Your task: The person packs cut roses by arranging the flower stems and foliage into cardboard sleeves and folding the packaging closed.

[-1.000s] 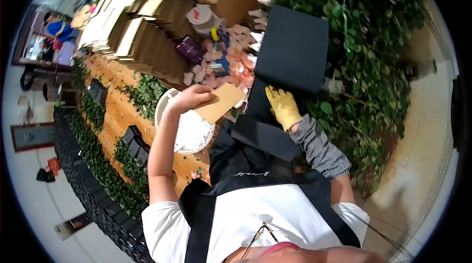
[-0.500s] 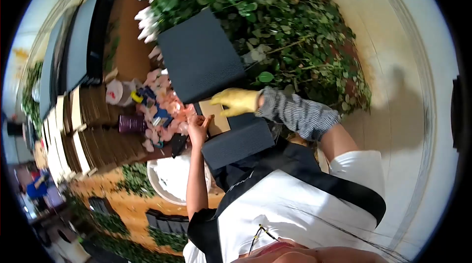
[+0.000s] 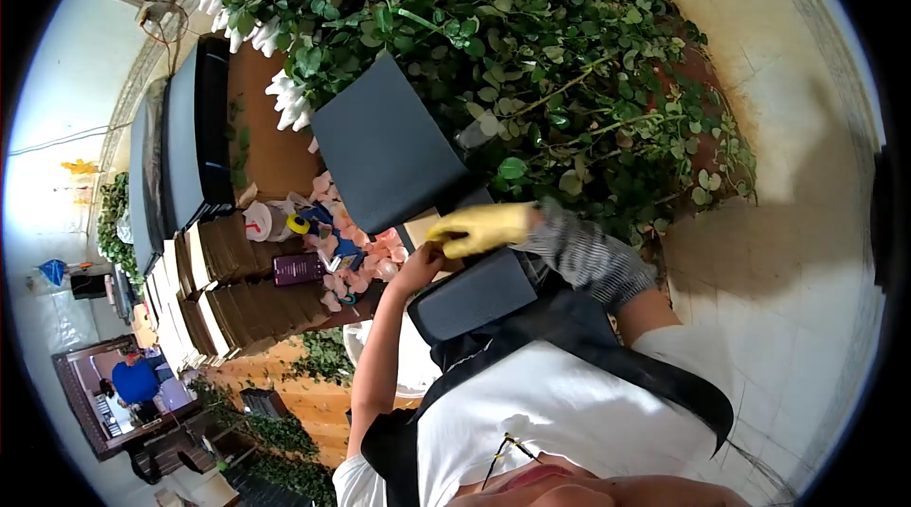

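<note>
My left hand [image 3: 420, 270] is bare, its fingers bent and closed at the lower part of a tan cardboard piece [image 3: 420, 226]. My right hand [image 3: 482, 228] wears a yellow glove, and its curled fingertips meet those of my left hand over the cardboard. Whatever the fingertips pinch is hidden. Beyond the hands lies a dark grey corrugated sheet [image 3: 389, 147], tilted against the leafy stems. A second dark grey corrugated panel [image 3: 472, 298] sits on the near side, close to my apron. The cardboard lies between these two dark parts, mostly covered by my hands.
Leafy rose stems [image 3: 550, 61] fill the far side, with white-wrapped heads [image 3: 285, 101] at left. Pink petals [image 3: 375, 256], a phone [image 3: 298, 269], a yellow tape [image 3: 298, 223] and stacked cardboard [image 3: 256, 313] lie left. A white bucket [image 3: 408, 360] stands below the left arm.
My right hand has gone from stretched fingers over the cardboard to curled fingers meeting my left hand. My left hand has shifted toward it. The camera view has also shifted.
</note>
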The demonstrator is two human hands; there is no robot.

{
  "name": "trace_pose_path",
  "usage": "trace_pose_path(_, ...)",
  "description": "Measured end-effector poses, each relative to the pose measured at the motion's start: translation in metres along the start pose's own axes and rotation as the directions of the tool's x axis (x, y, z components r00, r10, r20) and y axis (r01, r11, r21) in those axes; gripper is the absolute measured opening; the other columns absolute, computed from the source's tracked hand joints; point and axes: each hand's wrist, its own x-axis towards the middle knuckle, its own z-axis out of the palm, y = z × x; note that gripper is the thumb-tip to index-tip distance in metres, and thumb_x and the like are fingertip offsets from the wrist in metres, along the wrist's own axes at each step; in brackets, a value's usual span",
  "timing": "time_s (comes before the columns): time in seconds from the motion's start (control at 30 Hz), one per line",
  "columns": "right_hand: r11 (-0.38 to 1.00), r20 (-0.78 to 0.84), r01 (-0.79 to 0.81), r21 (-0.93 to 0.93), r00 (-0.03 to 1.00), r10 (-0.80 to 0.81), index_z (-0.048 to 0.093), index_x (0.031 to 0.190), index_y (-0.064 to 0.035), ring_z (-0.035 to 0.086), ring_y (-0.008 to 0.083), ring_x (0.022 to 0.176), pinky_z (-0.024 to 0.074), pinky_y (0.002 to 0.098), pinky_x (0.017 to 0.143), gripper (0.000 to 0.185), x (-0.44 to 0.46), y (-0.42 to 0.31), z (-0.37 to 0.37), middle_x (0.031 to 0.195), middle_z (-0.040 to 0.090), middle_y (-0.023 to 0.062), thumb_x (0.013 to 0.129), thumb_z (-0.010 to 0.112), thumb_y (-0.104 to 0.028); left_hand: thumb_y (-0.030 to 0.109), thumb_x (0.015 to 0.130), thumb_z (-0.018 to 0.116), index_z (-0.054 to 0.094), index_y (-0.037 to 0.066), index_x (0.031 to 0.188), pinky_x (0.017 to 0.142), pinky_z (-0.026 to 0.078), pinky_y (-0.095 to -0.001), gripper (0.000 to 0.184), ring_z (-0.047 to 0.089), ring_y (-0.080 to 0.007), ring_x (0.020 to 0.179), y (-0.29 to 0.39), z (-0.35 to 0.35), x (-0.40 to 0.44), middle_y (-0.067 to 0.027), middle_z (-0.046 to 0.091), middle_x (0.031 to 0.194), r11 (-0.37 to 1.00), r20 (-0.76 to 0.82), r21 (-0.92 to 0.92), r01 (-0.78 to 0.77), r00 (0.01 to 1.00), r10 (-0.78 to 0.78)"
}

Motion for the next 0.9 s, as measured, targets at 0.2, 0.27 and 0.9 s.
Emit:
trace_pose_path(0.2,0.694,-0.093,-0.218,-0.686,0.973,0.213,0.069,0.111,-0.0039,0.069,0.0319,0.095,0.0541,0.0450,0.084,0.038,-0.046,-0.036,0.061,0.102,0.072,0.0142,0.089,0.069,-0.034,0.021,0.100,0.061,0.054,-0.001,0.129,0.082,0.053,-0.0294,0.037,0.064,-0.0148,0.094,-0.001,-0.002,-0.002,-0.0087,0.065,0.107,0.998,0.052,-0.055,0.006,0.999,-0.003)
trace_pose_path(0.27,0.764,-0.093,-0.128,-0.632,0.992,0.089,0.070,0.110,-0.0050,0.070,0.0317,0.097,0.0553,0.0440,0.083,0.035,-0.051,-0.044,0.046,0.103,0.072,0.0140,0.090,0.068,-0.034,0.021,0.100,0.061,0.054,-0.002,0.128,0.082,0.054,-0.0292,0.038,0.064,-0.0152,0.094,-0.005,-0.001,0.002,-0.0094,0.065,0.108,0.998,0.048,-0.066,0.022,0.999,-0.019)
trace_pose_path(0.9,0.459,-0.860,-0.750,-0.476,0.288,-0.421,0.069,0.104,-0.0087,0.065,0.0288,0.079,0.0535,0.0420,0.083,0.023,-0.083,-0.013,-0.210,0.090,0.070,0.0107,0.083,0.063,0.000,0.020,0.099,0.062,0.058,-0.007,0.117,0.083,0.054,-0.0310,0.032,0.065,-0.0182,0.094,-0.004,0.008,0.001,-0.0135,0.069,0.103,0.997,-0.056,-0.049,-0.063,0.997,0.060)
